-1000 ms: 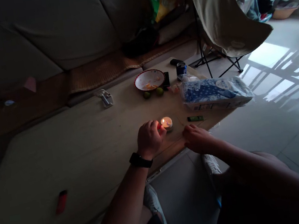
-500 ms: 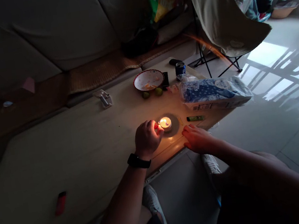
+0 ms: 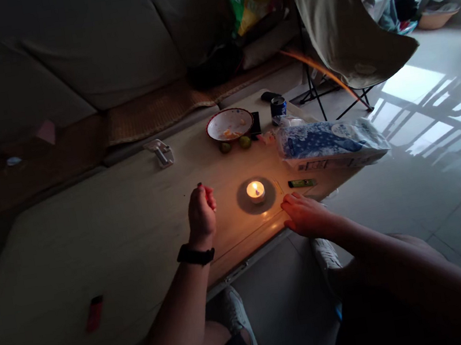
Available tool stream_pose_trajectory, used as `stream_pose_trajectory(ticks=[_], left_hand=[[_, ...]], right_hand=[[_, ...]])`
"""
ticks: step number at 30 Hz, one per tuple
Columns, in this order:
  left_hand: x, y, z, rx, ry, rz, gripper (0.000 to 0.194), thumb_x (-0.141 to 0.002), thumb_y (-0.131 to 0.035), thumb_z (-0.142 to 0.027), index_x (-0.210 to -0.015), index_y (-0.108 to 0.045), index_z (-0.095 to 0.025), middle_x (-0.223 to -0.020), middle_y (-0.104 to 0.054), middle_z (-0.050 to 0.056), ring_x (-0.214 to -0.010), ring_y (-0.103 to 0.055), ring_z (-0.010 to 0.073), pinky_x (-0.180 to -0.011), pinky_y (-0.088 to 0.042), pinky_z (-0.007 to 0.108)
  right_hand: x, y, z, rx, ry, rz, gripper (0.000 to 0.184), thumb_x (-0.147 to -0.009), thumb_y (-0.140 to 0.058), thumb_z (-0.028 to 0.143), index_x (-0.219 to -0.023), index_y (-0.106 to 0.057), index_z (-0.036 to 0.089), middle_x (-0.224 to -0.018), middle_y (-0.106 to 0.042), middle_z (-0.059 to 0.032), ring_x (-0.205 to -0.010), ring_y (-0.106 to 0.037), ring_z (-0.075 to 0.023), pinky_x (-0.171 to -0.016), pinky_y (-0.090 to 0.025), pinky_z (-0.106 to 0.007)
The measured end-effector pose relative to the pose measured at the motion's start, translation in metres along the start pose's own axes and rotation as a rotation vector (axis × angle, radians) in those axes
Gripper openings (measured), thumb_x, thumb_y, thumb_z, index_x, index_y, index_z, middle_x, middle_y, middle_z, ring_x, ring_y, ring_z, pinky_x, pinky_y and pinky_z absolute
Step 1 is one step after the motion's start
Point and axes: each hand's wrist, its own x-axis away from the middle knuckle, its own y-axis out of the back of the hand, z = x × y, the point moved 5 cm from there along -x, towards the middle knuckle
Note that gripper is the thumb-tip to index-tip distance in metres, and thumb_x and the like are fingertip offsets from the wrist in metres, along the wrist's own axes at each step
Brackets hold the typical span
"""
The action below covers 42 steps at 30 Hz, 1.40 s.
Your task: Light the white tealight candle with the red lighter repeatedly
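Observation:
A lit tealight candle burns on the table, with a dark shadow ring around its base. To its left, my left hand, with a black watch on the wrist, is closed around a small red lighter. Only the lighter's dark tip and a bit of red show past my fingers. On the candle's right, my right hand rests at the table's near edge, its fingers laid on the surface and holding nothing visible. Just beyond those fingers lies a green lighter.
Another red lighter lies at the table's left. Farther back are a white box-like item, a bowl, two green fruits, a can and a blue plastic-wrapped pack. A folding chair stands behind.
My left hand has drawn back leftward from the candle, with the lighter still in its fingers. The candle's flame now stands alone. My right hand has barely moved.

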Motion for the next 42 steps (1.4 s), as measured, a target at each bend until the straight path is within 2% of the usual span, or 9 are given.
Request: stream_pose_trajectory(ticks=[3, 7, 11, 25, 29, 31, 35, 38, 42], left_hand=[[-0.004, 0.014, 0.010, 0.196, 0.119, -0.038, 0.044, -0.095, -0.043, -0.065, -0.082, -0.047, -0.023, -0.062, -0.037, -0.006, -0.045, -0.034, 0.0098, -0.043, -0.029, 0.025], [-0.002, 0.029, 0.015, 0.273, 0.160, -0.060, 0.042, -0.096, -0.049, -0.060, -0.080, -0.049, -0.021, -0.062, -0.038, -0.006, -0.044, -0.034, 0.0077, -0.042, -0.028, 0.022], [0.002, 0.034, 0.020, 0.318, 0.206, -0.057, 0.039, -0.097, -0.050, -0.054, -0.080, -0.053, -0.020, -0.063, -0.040, -0.005, -0.045, -0.035, 0.0070, -0.043, -0.028, 0.021], [0.005, 0.035, 0.025, 0.129, 0.167, -0.027, 0.042, -0.094, -0.049, -0.060, -0.084, -0.057, -0.020, -0.064, -0.044, -0.003, -0.049, -0.039, 0.0099, -0.046, -0.031, 0.024], [0.010, 0.030, 0.008, -0.212, -0.019, 0.002, 0.044, -0.099, -0.043, -0.059, -0.083, -0.058, -0.021, -0.065, -0.050, 0.000, -0.057, -0.047, 0.0140, -0.054, -0.038, 0.028], [0.016, 0.021, -0.006, -0.377, -0.178, 0.058, 0.040, -0.099, -0.046, -0.055, -0.080, -0.055, -0.021, -0.068, -0.054, 0.001, -0.063, -0.051, 0.0153, -0.061, -0.040, 0.029], [0.028, -0.006, -0.024, -0.645, -0.381, 0.166, 0.028, -0.099, -0.051, -0.044, -0.082, -0.055, -0.021, -0.075, -0.062, 0.004, -0.069, -0.055, 0.0171, -0.066, -0.040, 0.031], [0.033, -0.027, -0.030, -0.740, -0.495, 0.203, 0.024, -0.097, -0.050, -0.037, -0.079, -0.053, -0.021, -0.077, -0.063, 0.005, -0.073, -0.056, 0.0192, -0.070, -0.041, 0.032], [0.034, -0.048, -0.032, -0.805, -0.561, 0.236, 0.019, -0.094, -0.051, -0.032, -0.079, -0.053, -0.021, -0.079, -0.064, 0.006, -0.077, -0.058, 0.0215, -0.072, -0.042, 0.034]], right_hand=[[-0.001, 0.001, 0.001, 0.001, -0.004, 0.007, 0.030, -0.091, -0.066, 0.035, -0.113, -0.066, 0.014, -0.119, -0.063, -0.0167, -0.114, -0.054, -0.0313, -0.096, -0.048, -0.040], [-0.001, 0.002, 0.002, 0.000, -0.017, 0.019, 0.030, -0.092, -0.065, 0.035, -0.112, -0.067, 0.013, -0.119, -0.063, -0.0172, -0.114, -0.054, -0.0316, -0.096, -0.047, -0.041], [-0.001, 0.004, 0.004, -0.010, -0.027, 0.026, 0.028, -0.093, -0.065, 0.034, -0.110, -0.066, 0.013, -0.118, -0.063, -0.0171, -0.114, -0.054, -0.0315, -0.097, -0.047, -0.041], [0.001, 0.005, 0.002, -0.048, -0.028, 0.048, 0.022, -0.090, -0.067, 0.030, -0.107, -0.066, 0.017, -0.118, -0.062, -0.0147, -0.114, -0.054, -0.0286, -0.096, -0.046, -0.037], [0.001, 0.008, 0.004, -0.034, -0.026, 0.050, 0.024, -0.090, -0.067, 0.031, -0.108, -0.067, 0.016, -0.119, -0.062, -0.0155, -0.114, -0.054, -0.0290, -0.097, -0.046, -0.038], [0.000, 0.008, 0.005, -0.029, -0.025, 0.044, 0.024, -0.090, -0.067, 0.031, -0.109, -0.067, 0.016, -0.119, -0.062, -0.0158, -0.113, -0.054, -0.0292, -0.097, -0.046, -0.039], [-0.001, 0.006, 0.003, -0.041, -0.034, 0.037, 0.023, -0.090, -0.069, 0.031, -0.107, -0.068, 0.016, -0.117, -0.062, -0.0160, -0.115, -0.053, -0.0298, -0.097, -0.046, -0.039], [0.000, 0.004, 0.002, -0.037, -0.026, 0.039, 0.023, -0.090, -0.068, 0.031, -0.107, -0.068, 0.015, -0.118, -0.062, -0.0165, -0.116, -0.053, -0.0297, -0.098, -0.045, -0.039], [0.001, 0.005, 0.002, -0.034, -0.011, 0.032, 0.024, -0.091, -0.067, 0.031, -0.108, -0.068, 0.016, -0.118, -0.063, -0.0160, -0.116, -0.053, -0.0297, -0.098, -0.046, -0.039]])
